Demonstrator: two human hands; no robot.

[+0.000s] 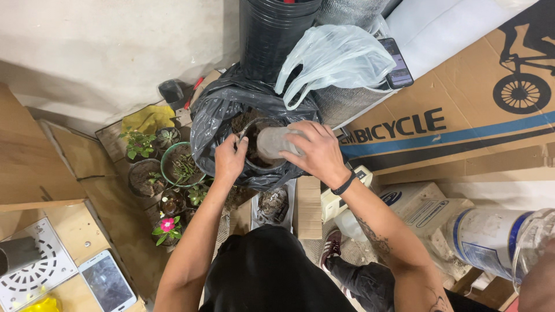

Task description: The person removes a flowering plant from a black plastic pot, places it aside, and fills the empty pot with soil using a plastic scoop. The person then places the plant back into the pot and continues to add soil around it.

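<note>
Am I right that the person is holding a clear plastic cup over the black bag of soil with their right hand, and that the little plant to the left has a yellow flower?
Not quite: the flower is pink, as the head view shows. The rest stands: the right hand holds the clear plastic cup over the black bag.

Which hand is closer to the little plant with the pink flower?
Left. The left hand grips the rim of the pot inside the black plastic bag, above and right of the pink-flowered plant. The right hand holds a clear plastic cup farther right.
</note>
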